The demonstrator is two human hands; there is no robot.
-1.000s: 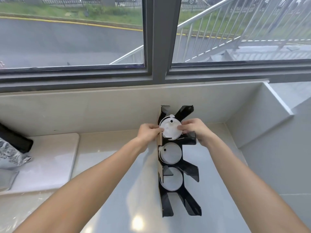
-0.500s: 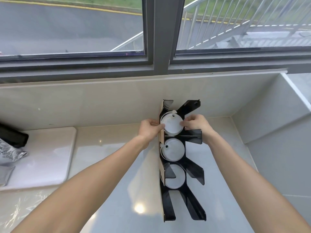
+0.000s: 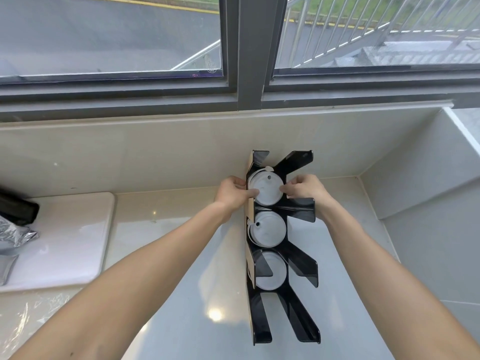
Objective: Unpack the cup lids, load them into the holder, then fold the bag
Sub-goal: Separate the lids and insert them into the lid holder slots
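Both hands reach forward in the head view and meet at the top slot of the black holder (image 3: 283, 255). On one side the left hand (image 3: 232, 196) presses its thumb and fingers against the left rim of the top stack of lids (image 3: 266, 189); on the other, the right hand (image 3: 305, 189) pinches the right rim with its fingertips (image 3: 283, 188). Between them the two hands grip that white stack, which sits in the uppermost slot, its small sip hole facing up.

Just below the hands, toward the person, a second stack of lids (image 3: 268, 228) fills the next slot. Below that a third stack (image 3: 270, 274) sits in the slot after it, partly covered by a dark divider. The slots nearest the person hold nothing. A tan cardboard strip (image 3: 250, 211) runs along the holder's left edge, right beside the left hand's palm.

The holder stands on a pale glossy counter (image 3: 181, 307), its far end close to the tiled back wall beyond the hands. Well to the left of the left forearm lies a white board (image 3: 65, 242), with a crinkled silver foil bag (image 3: 13, 237) and a black object (image 3: 18, 210) on its far left edge. Clear plastic wrap (image 3: 31, 313) lies on the counter left of the left arm, nearer the person.
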